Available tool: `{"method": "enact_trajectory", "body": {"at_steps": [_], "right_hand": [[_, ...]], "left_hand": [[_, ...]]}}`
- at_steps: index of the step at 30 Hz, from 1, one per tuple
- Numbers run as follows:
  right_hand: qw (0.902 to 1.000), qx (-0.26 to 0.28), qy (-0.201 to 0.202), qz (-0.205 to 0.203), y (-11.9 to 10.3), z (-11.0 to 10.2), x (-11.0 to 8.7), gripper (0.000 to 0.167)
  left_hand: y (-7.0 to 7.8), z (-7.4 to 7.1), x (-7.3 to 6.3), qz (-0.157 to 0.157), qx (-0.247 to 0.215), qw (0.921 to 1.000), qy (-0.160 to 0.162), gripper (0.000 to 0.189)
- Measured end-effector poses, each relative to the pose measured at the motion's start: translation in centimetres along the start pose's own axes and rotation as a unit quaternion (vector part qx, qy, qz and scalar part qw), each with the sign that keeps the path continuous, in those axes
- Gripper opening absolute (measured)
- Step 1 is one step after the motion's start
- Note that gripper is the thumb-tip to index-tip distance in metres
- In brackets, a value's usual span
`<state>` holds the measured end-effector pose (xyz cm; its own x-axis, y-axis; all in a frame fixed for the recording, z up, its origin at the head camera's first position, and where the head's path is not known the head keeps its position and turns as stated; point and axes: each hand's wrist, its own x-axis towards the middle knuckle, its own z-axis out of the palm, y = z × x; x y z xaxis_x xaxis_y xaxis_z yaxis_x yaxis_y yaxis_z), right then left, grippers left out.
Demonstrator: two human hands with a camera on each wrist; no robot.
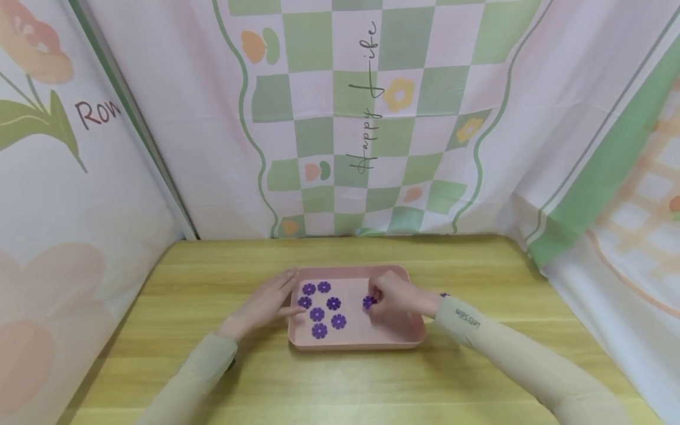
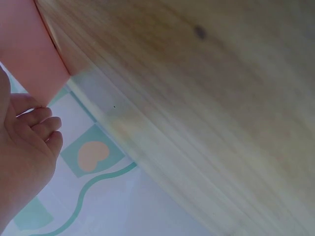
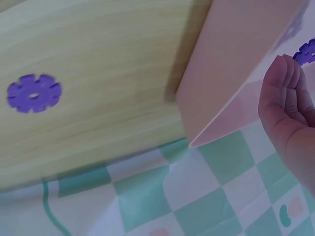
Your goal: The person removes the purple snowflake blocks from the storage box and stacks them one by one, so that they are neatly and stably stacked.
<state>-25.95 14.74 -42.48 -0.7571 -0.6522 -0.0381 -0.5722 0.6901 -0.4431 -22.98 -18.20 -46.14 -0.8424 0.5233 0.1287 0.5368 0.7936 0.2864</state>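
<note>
A shallow pink tray (image 1: pixel 353 346) holds several purple notched discs, flower-shaped with a small centre hole, such as this snowflake building disc (image 1: pixel 338 321), grouped in its left half. My right hand (image 1: pixel 394 293) is over the tray's right half, pinching one purple snowflake disc (image 1: pixel 369 303) between thumb and fingers. In the right wrist view that disc (image 3: pixel 306 53) shows at the fingertips, partly cut off by the frame. My left hand (image 1: pixel 268 300) rests at the tray's left rim, fingers extended along the back corner and thumb reaching over the side. The left wrist view shows its relaxed fingers (image 2: pixel 42 118) beside the tray's corner.
Outside the tray, on the wooden table (image 1: pixel 340 383), lies another purple disc (image 3: pixel 34 93); in the head view it is mostly hidden behind the right forearm. A printed green-and-white checkered curtain (image 1: pixel 356 118) hangs at the table's back edge, with more cloth at both sides.
</note>
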Motion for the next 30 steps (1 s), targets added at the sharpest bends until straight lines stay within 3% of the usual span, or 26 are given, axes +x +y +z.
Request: {"method": "enact_trajectory", "body": {"at_steps": [4, 6, 13, 30], "right_hand": [[0.9981, -0.016, 0.036, -0.047, 0.7, -0.5, -0.3, 0.015], [0.9976, -0.019, 0.042, -0.051, 0.9, -0.8, -0.5, 0.015], [0.9994, -0.005, 0.028, -0.018, 1.1, -2.8, -1.2, 0.017], [0.9982, -0.006, 0.059, 0.010, 3.3, -5.0, -3.2, 0.022]], "left_hand": [[0.0, 0.0, 0.0, 0.003, 0.003, 1.0000, 0.004, 0.089], [0.0, -0.1, 0.0, 0.002, 0.003, 1.0000, 0.002, 0.090], [0.0, 0.0, 0.1, -0.003, 0.001, 1.0000, -0.003, 0.089], [0.2, -0.2, 0.0, 0.003, -0.003, 1.0000, 0.000, 0.088]]}}
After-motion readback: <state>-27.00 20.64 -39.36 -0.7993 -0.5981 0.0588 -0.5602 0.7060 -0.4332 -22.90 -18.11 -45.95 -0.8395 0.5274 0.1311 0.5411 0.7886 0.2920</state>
